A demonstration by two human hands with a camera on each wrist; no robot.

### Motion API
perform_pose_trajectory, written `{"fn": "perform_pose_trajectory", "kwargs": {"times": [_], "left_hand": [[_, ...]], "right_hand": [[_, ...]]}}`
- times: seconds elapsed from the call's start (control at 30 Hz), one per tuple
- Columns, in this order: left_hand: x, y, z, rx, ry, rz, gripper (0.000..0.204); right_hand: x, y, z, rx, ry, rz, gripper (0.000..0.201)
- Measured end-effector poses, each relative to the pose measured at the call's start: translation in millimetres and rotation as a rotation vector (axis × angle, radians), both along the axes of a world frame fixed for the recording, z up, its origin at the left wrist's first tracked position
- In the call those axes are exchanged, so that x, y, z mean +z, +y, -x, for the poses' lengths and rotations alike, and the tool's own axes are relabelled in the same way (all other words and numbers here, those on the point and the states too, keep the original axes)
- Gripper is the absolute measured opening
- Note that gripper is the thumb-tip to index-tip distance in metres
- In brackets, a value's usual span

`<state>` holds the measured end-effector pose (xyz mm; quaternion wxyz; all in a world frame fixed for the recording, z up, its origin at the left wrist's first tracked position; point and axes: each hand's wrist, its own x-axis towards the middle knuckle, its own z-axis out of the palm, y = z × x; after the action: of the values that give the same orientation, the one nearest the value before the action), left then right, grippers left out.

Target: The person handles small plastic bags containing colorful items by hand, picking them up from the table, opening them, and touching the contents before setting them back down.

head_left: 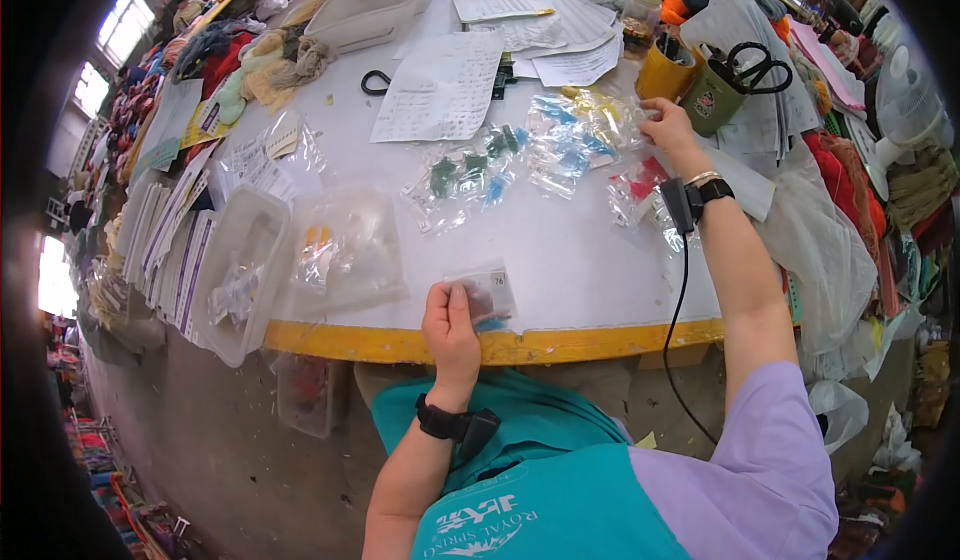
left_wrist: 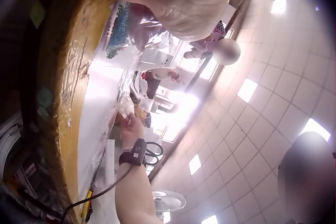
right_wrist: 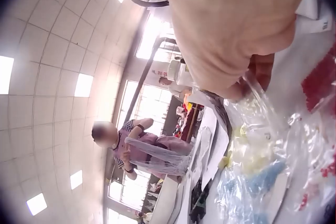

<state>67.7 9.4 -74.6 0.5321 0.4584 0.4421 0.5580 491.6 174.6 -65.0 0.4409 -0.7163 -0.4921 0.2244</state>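
Near the table's front edge, my left hand (head_left: 452, 338) pinches a small clear plastic bag (head_left: 493, 290) labelled 76. Blue beads (left_wrist: 118, 32) lie at the bag's lower end, seen close up in the left wrist view. My right hand (head_left: 673, 135) reaches to the far right of the spread of bags. Its fingers pinch the edge of a clear plastic bag (right_wrist: 262, 109), with the fingertips partly hidden behind the hand in the right wrist view. Around it lie bags with yellow and blue pieces (head_left: 572, 152), red ones (head_left: 640, 180) and green ones (head_left: 455, 172).
Beyond my right hand stand a yellow cup (head_left: 664, 72) and a green cup (head_left: 716, 100) holding black scissors (head_left: 757, 68). Written sheets (head_left: 440, 85) cover the back. A plastic tub (head_left: 240, 270) and larger clear bags (head_left: 350, 245) sit at left. A cable (head_left: 680, 330) trails from my right wrist.
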Motion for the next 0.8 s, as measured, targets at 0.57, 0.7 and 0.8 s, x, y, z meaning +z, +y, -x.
{"fn": "perform_pose_trajectory", "kwargs": {"times": [0.57,0.7,0.8], "left_hand": [[-3.6,0.4,-0.7,0.006,-0.047,0.025,0.020],[-0.9,3.7,2.0,0.005,-0.057,0.045,0.020],[11.2,9.0,3.5,-0.034,-0.278,0.184,0.019]], "right_hand": [[31.6,-12.1,38.4,-0.112,-0.328,-0.337,0.017],[69.3,-49.8,81.4,0.185,0.034,-0.216,0.015],[100.1,-93.2,134.4,0.522,0.042,-0.012,0.017]]}}
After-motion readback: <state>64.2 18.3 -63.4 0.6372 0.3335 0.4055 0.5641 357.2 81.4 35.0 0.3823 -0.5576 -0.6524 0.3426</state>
